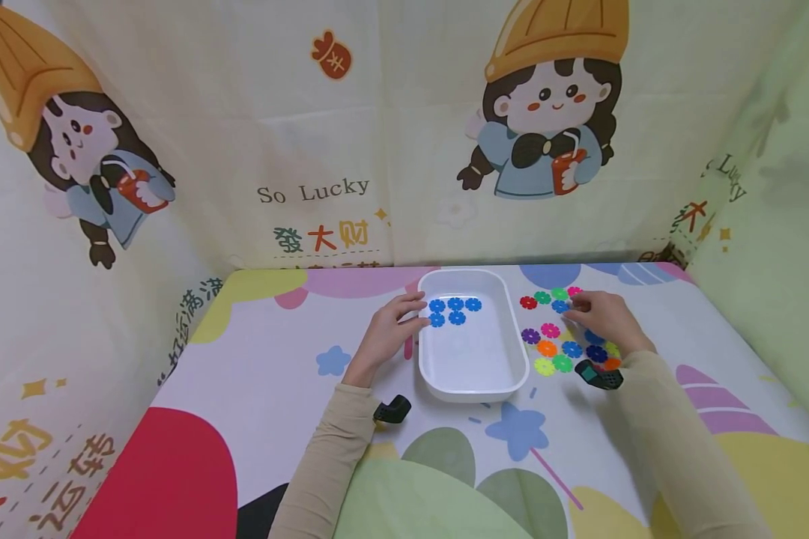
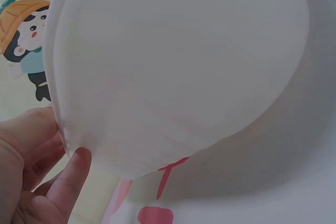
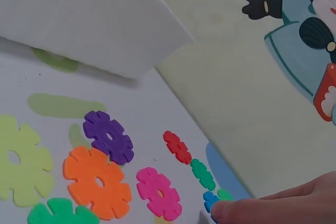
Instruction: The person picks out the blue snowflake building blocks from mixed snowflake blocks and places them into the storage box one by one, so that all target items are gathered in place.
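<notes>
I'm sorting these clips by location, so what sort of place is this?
Probably a small tabletop activity area, perhaps set up for recording: cartoon-printed fabric hangs behind and beside a brightly patterned table, which holds a white tray and colorful flower-shaped discs.

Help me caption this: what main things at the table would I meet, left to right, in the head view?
Printed blue star, left grip, white tray, red disc, right grip.

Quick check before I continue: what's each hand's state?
Left hand: holding the rim of the white, rounded-rectangular plastic tray.
Right hand: at a blue, flower-shaped plastic disc; whether gripped, cannot tell.
</notes>
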Tool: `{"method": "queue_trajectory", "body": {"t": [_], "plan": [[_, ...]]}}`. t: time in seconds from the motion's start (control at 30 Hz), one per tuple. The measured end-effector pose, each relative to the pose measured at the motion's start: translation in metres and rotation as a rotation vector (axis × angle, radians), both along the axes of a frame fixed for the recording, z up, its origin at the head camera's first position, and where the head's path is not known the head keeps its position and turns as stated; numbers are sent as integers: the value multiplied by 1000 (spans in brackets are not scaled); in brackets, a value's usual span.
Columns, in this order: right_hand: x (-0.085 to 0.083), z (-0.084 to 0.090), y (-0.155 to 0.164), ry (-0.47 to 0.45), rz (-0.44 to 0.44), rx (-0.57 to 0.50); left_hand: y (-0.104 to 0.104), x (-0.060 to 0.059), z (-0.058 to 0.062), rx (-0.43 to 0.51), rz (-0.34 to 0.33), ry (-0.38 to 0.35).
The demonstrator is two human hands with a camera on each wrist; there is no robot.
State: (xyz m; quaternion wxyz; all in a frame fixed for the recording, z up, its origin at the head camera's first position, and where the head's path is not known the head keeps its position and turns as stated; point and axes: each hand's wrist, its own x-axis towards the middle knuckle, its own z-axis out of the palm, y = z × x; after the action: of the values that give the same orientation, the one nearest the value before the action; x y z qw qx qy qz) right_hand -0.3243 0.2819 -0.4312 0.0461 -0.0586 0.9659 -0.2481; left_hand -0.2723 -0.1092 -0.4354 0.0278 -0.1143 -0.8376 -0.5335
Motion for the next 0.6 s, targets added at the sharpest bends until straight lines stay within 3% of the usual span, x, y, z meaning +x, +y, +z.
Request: {"method": "queue_trajectory", "body": {"t": [0.6], "plan": [[-8,-1,-19,74,10,46,0,1,2,5,-1,-12]]}}
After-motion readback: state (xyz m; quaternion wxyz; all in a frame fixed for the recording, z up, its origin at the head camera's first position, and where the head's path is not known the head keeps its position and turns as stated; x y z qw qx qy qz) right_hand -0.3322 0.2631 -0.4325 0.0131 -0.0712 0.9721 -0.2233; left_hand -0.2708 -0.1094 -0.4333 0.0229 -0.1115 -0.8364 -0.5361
